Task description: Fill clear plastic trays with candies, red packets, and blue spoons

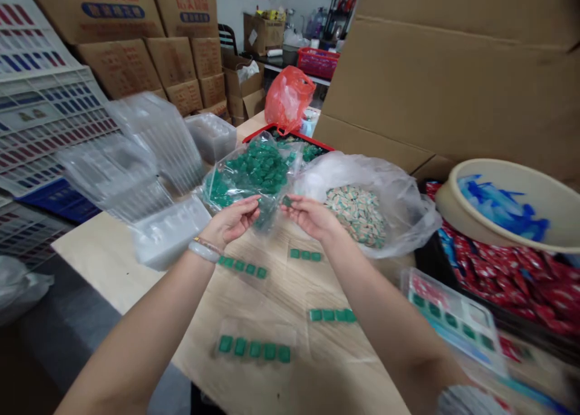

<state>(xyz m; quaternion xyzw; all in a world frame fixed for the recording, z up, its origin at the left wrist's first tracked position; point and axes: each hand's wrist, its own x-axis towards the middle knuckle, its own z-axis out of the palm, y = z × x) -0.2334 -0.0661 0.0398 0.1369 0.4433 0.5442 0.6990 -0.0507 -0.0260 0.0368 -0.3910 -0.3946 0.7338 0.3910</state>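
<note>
My right hand pinches a small dark green square packet between thumb and fingertips. Level with it, my left hand is closed in a pinch; what it holds is too small and blurred to name. Just beyond both hands lies an open clear plastic bag heaped with green packets. On the wooden table below are clear plastic trays, each with a row of green packets: a near tray, one by my left wrist, one in the middle and one partly behind my right forearm.
Stacked clear trays stand at left. A white plastic bag of small printed packets lies right of my hands. Farther right are a cream basin with blue packets, red packets and a filled tray. Cardboard rises behind.
</note>
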